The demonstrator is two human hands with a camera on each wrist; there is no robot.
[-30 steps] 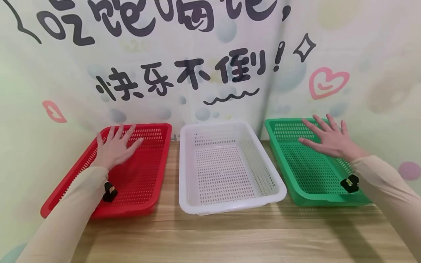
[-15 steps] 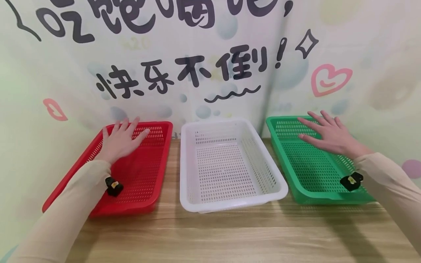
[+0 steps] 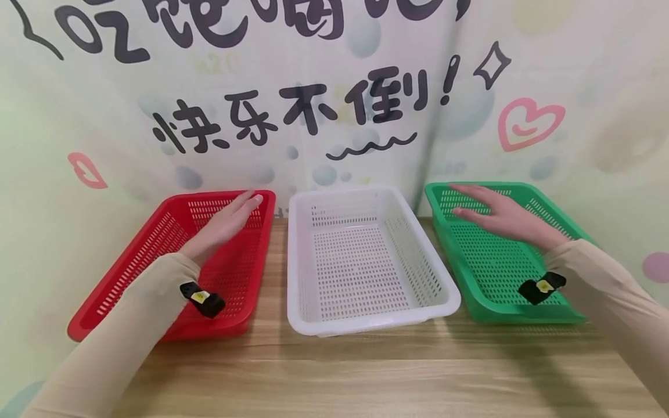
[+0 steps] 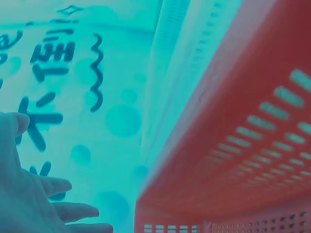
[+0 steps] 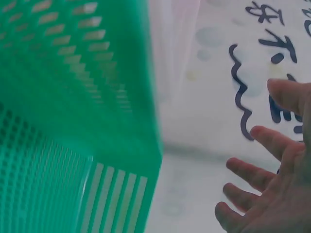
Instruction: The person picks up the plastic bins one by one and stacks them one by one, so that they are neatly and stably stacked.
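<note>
Over the red basket my left hand is held with straight fingers, palm turned inward and nothing in it. In the left wrist view the same hand shows spread fingers beside the red basket wall. On the other side my right hand hovers over the green basket, its fingers extended and holding nothing. The right wrist view has that hand with fingers apart, right of the green wall. Between the two hands stands a white basket, with nothing in it.
All three baskets stand in a row on a wooden table. Behind them hangs a pale printed cloth with black lettering and pink hearts. A black strap device sits on the left wrist, another black device on the right.
Both hands have turned from palms down with fingers spread to palms facing inward. The left hand has shifted right and the right hand slightly left. The baskets stay in place.
</note>
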